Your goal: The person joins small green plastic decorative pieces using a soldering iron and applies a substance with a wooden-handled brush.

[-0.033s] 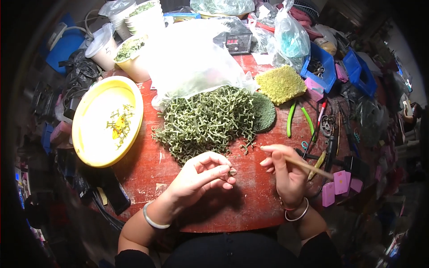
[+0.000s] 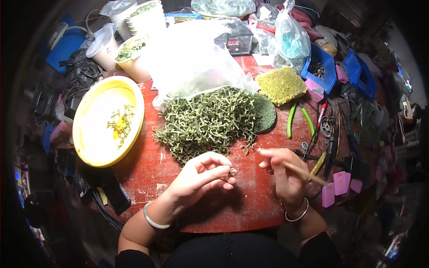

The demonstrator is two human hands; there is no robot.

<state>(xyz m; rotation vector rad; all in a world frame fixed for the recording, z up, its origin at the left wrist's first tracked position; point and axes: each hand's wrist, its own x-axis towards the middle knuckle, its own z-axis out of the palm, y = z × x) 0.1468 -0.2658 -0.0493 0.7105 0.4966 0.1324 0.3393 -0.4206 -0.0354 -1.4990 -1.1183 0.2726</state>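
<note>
My left hand point(image 2: 202, 175) is closed in a pinch over the near part of the table, with a small greyish-brown piece point(image 2: 233, 172) between its fingertips. To its right, my right hand point(image 2: 288, 178) grips a thin wooden stick point(image 2: 304, 172), whose back end slants toward the lower right. The front of the stick is hidden by the fingers. Just beyond my left hand lies a large heap of small, bent, grey-green pieces point(image 2: 205, 120). A white plastic bag point(image 2: 190, 58) covers the heap's far side. The two hands are apart.
A yellow basin point(image 2: 85, 154) with some small pieces stands left on the red table point(image 2: 263, 214). A yellow sponge-like block point(image 2: 281, 85) and a green textured pad point(image 2: 264, 112) lie beyond the heap. Right are green-handled pliers point(image 2: 291, 120), pink boxes point(image 2: 340, 183) and blue bins point(image 2: 319, 67).
My right hand has shifted slightly, and the back end of the stick has dipped a little. My left hand keeps its place and its pinch.
</note>
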